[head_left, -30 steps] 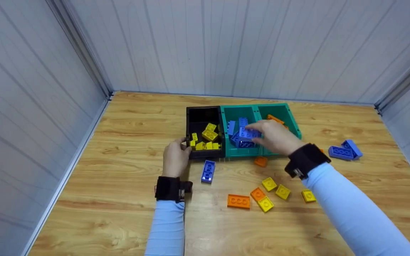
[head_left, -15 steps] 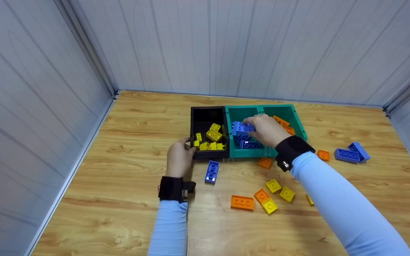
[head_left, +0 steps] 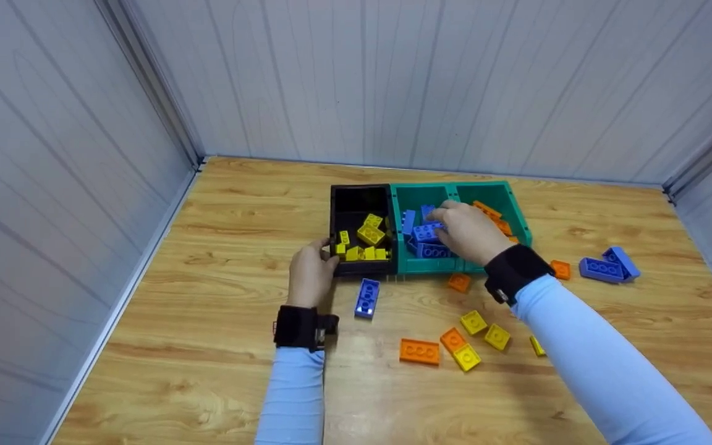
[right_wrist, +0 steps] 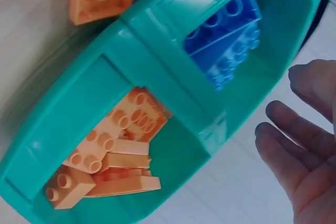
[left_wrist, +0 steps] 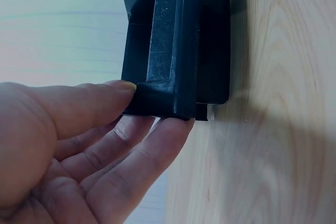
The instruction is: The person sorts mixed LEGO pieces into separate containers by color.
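Observation:
My left hand [head_left: 311, 275] pinches the front left corner of the black bin [head_left: 362, 268], thumb on one side of the wall and fingers on the other. Several yellow bricks [head_left: 371, 234] lie inside that bin. My right hand [head_left: 470, 233] hovers over the middle green bin [head_left: 427, 266]. Below its fingertips a blue brick [head_left: 428, 232] lies on other blue bricks. In the right wrist view, the thumb and fingers [right_wrist: 281, 156] are spread apart with nothing between them, beside the green bin wall. Orange bricks [right_wrist: 105, 140] fill part of the right green bin [right_wrist: 68, 114].
A blue brick [head_left: 366, 298] lies in front of the black bin. Loose orange [head_left: 419, 351] and yellow bricks [head_left: 497, 337] are scattered nearer. Two blue bricks [head_left: 603, 269] and an orange brick [head_left: 560, 269] lie at the right. Pale panels [head_left: 393, 86] enclose the table [head_left: 220, 259].
My right hand shifted a blue brick leftward over the middle bin, then let go and drew back slightly right; the brick now rests on the blue pile. My left hand keeps its grip.

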Available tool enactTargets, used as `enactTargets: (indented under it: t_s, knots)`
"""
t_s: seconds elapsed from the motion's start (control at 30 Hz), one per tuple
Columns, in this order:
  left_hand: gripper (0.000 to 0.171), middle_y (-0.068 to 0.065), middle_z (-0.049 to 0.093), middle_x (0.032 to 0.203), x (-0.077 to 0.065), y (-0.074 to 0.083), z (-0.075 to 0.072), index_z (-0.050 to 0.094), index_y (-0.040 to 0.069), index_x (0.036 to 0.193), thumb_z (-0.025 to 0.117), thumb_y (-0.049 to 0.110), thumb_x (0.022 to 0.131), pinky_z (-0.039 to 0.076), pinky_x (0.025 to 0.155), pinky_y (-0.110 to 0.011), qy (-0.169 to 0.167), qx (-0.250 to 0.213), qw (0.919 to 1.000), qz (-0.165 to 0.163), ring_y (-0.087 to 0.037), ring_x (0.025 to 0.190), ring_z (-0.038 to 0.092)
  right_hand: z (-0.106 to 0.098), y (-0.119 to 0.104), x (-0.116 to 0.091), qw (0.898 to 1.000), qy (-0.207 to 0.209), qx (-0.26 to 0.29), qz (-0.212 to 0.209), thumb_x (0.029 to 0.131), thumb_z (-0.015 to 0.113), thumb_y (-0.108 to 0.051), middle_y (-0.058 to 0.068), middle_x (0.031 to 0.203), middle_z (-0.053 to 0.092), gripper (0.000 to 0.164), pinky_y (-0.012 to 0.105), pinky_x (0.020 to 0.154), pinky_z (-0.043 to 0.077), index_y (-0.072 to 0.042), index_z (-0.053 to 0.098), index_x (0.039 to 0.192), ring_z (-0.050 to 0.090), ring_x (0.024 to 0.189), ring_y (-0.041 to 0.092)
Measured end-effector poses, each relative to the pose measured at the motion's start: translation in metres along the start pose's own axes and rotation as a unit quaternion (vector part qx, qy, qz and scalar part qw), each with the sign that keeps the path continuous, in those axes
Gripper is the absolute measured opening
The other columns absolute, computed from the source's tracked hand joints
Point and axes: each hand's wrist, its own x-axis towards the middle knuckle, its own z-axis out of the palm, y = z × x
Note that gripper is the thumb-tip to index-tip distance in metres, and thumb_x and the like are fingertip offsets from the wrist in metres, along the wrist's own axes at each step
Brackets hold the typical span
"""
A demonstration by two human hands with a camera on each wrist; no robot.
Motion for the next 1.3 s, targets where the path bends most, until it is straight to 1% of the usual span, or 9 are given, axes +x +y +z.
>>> enactTargets:
  t_s: [0.07, 0.17, 0.33, 0.6, 0.73, 0.8, 1.0, 1.13, 1.3]
  knots:
    - [0.041, -0.015, 0.07, 0.095, -0.001, 0.0, -0.002, 0.059, -0.008, 0.13, 0.068, 0.002, 0.092, 0.053, 0.077, -0.039, 0.001, 0.002, 1.0, -0.002, -0.027, 0.087, 0.066, 0.001, -0.005, -0.007, 1.0, 0.009, 0.005, -0.013, 0.094, 0.065, -0.006, 0.017, 0.114, 0.065, 0.026, 0.043, 0.082, 0.054, -0.001, 0.069, 0.12, 0.063, 0.1, 0.031]
    - [0.041, -0.016, 0.07, 0.096, -0.001, 0.0, -0.004, 0.059, -0.008, 0.131, 0.068, 0.002, 0.092, 0.053, 0.077, -0.039, 0.003, 0.004, 1.0, -0.003, -0.028, 0.088, 0.066, 0.003, -0.016, -0.019, 1.0, 0.008, 0.003, -0.028, 0.094, 0.067, -0.009, 0.014, 0.11, 0.066, 0.025, 0.039, 0.078, 0.055, -0.003, 0.07, 0.119, 0.064, 0.095, 0.027]
    - [0.042, -0.016, 0.07, 0.097, 0.0, 0.001, -0.004, 0.058, -0.008, 0.132, 0.068, 0.002, 0.092, 0.053, 0.077, -0.039, 0.0, 0.001, 1.0, -0.003, -0.027, 0.089, 0.066, 0.01, -0.033, -0.048, 0.999, -0.01, 0.002, -0.035, 0.093, 0.07, -0.013, 0.009, 0.111, 0.067, 0.025, 0.038, 0.081, 0.056, -0.007, 0.071, 0.117, 0.065, 0.097, 0.024]
    - [0.042, -0.016, 0.069, 0.096, 0.001, 0.002, -0.002, 0.059, -0.007, 0.131, 0.069, 0.001, 0.091, 0.053, 0.078, -0.038, -0.002, -0.002, 1.0, -0.003, -0.027, 0.088, 0.065, 0.037, -0.032, -0.107, 0.998, -0.036, 0.039, -0.033, 0.09, 0.073, -0.012, 0.007, 0.111, 0.068, 0.026, 0.041, 0.084, 0.055, -0.009, 0.071, 0.116, 0.065, 0.099, 0.024]
    - [0.042, -0.016, 0.069, 0.097, 0.001, 0.002, -0.003, 0.058, -0.007, 0.132, 0.068, 0.002, 0.092, 0.053, 0.079, -0.039, -0.003, -0.002, 1.0, -0.009, -0.027, 0.089, 0.065, 0.051, -0.037, -0.128, 0.997, -0.023, 0.06, -0.038, 0.089, 0.074, -0.012, 0.005, 0.106, 0.068, 0.024, 0.038, 0.08, 0.056, -0.009, 0.072, 0.113, 0.065, 0.095, 0.02]
    - [0.042, -0.016, 0.069, 0.097, 0.001, 0.002, -0.004, 0.058, -0.007, 0.132, 0.068, 0.002, 0.092, 0.053, 0.08, -0.039, -0.003, -0.001, 0.9999, -0.014, -0.027, 0.09, 0.065, 0.056, -0.044, -0.134, 0.996, -0.019, 0.072, -0.045, 0.09, 0.074, -0.012, 0.004, 0.104, 0.067, 0.023, 0.037, 0.079, 0.056, -0.009, 0.072, 0.113, 0.064, 0.093, 0.018]
    - [0.044, -0.015, 0.069, 0.098, 0.001, 0.001, -0.005, 0.057, -0.006, 0.134, 0.068, 0.003, 0.092, 0.053, 0.079, -0.038, -0.005, -0.001, 0.9998, -0.021, -0.027, 0.09, 0.065, 0.066, -0.073, -0.143, 0.994, -0.021, 0.088, -0.057, 0.089, 0.075, -0.014, 0.002, 0.111, 0.064, 0.029, 0.039, 0.085, 0.054, -0.011, 0.071, 0.117, 0.061, 0.1, 0.017]
    - [0.043, -0.015, 0.069, 0.097, 0.0, 0.0, -0.005, 0.057, -0.006, 0.134, 0.068, 0.003, 0.093, 0.053, 0.075, -0.038, -0.007, 0.0, 0.9999, -0.015, -0.027, 0.087, 0.065, 0.076, -0.084, -0.145, 0.995, -0.005, 0.067, -0.068, 0.086, 0.078, -0.013, 0.005, 0.113, 0.062, 0.031, 0.04, 0.084, 0.053, -0.01, 0.071, 0.117, 0.059, 0.102, 0.021]
    - [0.043, -0.014, 0.069, 0.096, 0.0, 0.002, -0.005, 0.057, -0.005, 0.134, 0.068, 0.003, 0.093, 0.052, 0.074, -0.038, -0.008, 0.003, 0.9999, -0.013, -0.027, 0.086, 0.065, 0.087, -0.092, -0.145, 0.997, 0.003, 0.039, -0.073, 0.087, 0.077, -0.008, 0.01, 0.114, 0.061, 0.026, 0.039, 0.083, 0.055, -0.01, 0.072, 0.112, 0.058, 0.102, 0.024]
